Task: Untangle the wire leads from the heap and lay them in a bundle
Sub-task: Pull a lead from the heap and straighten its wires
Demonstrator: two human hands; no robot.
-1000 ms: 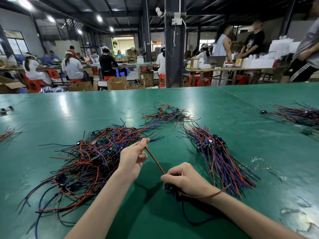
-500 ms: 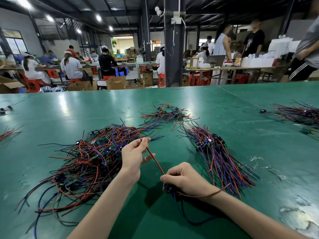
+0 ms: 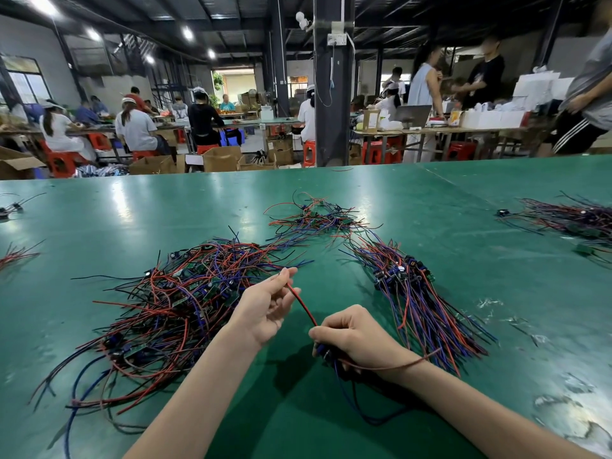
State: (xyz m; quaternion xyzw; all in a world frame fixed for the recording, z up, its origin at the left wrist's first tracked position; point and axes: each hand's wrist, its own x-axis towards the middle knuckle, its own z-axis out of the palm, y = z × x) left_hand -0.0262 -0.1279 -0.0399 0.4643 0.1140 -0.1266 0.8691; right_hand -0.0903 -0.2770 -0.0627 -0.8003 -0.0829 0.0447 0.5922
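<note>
Since a moment ago the left hand point(image 3: 265, 308) has loosened and rolled its palm up toward the camera, its fingers spreading where they were closed on the wire's tip. The red lead point(image 3: 302, 303) runs taut from that hand down to the right hand point(image 3: 352, 339). Its upper end passes between the left forefinger and thumb, though at this angle it is hard to tell whether they pinch it or only touch it. The right hand is a closed fist, curled firmly round the lower end of the lead, with a dark blue part showing under its knuckles. A blue wire point(image 3: 352, 400) loops down from the fist onto the green table point(image 3: 430, 200), and a thin reddish wire point(image 3: 397, 365) crosses the right wrist. The tangled heap point(image 3: 172, 309) of red, blue and black leads with small green boards sprawls just left of the left hand. The sorted bundle point(image 3: 420, 306) lies to the right of the hands, its leads combed roughly parallel and fanning toward the near edge. A smaller tangle point(image 3: 318, 218) sits farther back between them. Another pile point(image 3: 569, 220) lies well apart at the table's right side.
</note>
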